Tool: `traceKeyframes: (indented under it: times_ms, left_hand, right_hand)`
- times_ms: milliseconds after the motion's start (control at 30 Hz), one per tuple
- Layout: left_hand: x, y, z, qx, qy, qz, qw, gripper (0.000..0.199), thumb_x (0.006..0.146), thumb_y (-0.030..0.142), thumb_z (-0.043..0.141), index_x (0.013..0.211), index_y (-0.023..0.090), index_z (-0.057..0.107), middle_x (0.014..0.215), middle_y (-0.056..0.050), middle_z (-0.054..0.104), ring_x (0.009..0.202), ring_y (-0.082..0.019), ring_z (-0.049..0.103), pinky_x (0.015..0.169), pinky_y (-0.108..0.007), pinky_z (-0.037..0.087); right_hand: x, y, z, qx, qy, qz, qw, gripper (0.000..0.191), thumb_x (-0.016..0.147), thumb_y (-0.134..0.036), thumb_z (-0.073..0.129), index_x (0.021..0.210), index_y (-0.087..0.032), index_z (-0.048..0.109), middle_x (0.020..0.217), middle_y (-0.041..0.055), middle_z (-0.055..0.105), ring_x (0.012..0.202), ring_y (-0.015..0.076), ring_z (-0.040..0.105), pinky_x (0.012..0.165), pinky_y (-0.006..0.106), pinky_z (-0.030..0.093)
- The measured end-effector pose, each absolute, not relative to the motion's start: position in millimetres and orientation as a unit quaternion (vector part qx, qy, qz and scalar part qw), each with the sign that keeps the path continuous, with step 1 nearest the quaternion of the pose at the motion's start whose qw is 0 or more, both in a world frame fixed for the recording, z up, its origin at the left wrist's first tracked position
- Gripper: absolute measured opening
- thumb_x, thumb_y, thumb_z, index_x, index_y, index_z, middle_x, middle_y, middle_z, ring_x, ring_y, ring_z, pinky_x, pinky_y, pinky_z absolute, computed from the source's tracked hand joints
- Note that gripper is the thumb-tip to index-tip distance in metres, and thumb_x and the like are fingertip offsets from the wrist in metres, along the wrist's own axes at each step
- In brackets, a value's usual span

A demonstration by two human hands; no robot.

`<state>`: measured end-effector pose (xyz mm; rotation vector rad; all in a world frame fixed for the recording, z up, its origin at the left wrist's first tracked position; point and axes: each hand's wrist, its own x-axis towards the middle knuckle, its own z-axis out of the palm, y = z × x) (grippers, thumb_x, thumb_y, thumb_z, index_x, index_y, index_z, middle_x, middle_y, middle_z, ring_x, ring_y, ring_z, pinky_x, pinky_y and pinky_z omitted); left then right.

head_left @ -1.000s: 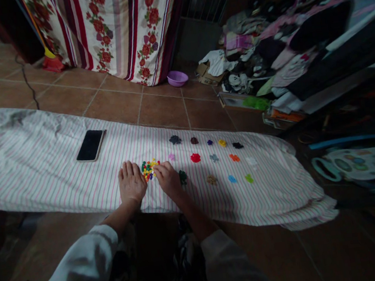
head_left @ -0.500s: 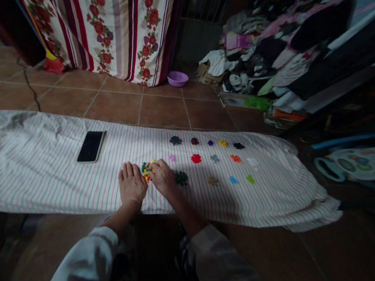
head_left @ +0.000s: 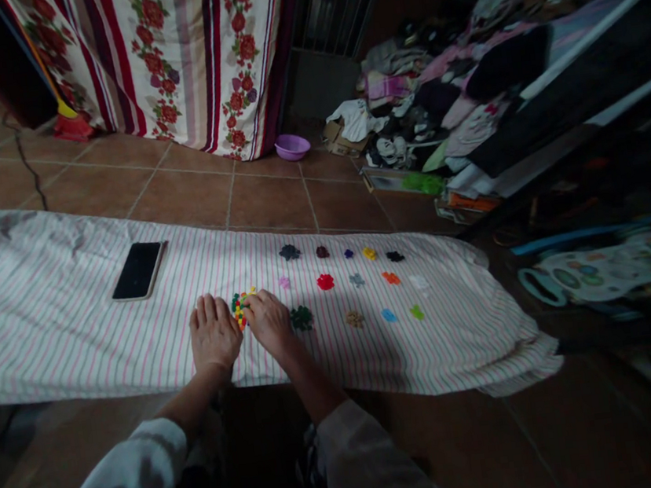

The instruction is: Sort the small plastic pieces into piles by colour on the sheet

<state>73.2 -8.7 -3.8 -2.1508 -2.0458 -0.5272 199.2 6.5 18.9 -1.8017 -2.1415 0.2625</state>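
Note:
My left hand (head_left: 215,334) lies flat on the striped cloth, fingers stretched out, at the left edge of a small patch of multicoloured pieces (head_left: 239,310) in red, yellow, green and orange. On the patch's right side, my right hand (head_left: 269,322) has its fingers bent together in a pinch over the pieces. Whatever is between those fingertips is too small to make out. Just right of my right hand sits a heap of dark green pieces (head_left: 301,318). A pink heap (head_left: 283,282) and a red heap (head_left: 325,282) lie a little farther back.
More small heaps spread rightward, among them yellow (head_left: 369,253), orange (head_left: 390,277), tan (head_left: 354,319) and light blue (head_left: 389,315). A phone (head_left: 139,271) lies on the cloth at left. Beyond the table are a purple basin (head_left: 292,147) and piled clothes (head_left: 443,95).
The camera view has shifted, so the table and its contents sit farther left in the picture. Both hands keep nearly the same places beside the multicoloured patch.

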Motion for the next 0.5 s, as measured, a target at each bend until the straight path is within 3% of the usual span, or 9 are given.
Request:
traceKeyframes:
  times_ms: [500]
  left_hand:
    - [73.0,-9.8,-0.2,-0.717,-0.672,-0.178,0.054,0.044,0.091,0.026,0.032,0.123,0.006,0.055,0.137,-0.025,0.052,0.136,-0.036,0.041,0.108,-0.05,0.035]
  right_hand:
    - [198.9,6.3,11.9,-0.61,-0.751,0.073,0.241,0.015,0.096,-0.029,0.051,0.095,-0.024,0.066,0.095,0.0025,0.066,0.093,0.0157,0.06,0.083,0.026,0.044]
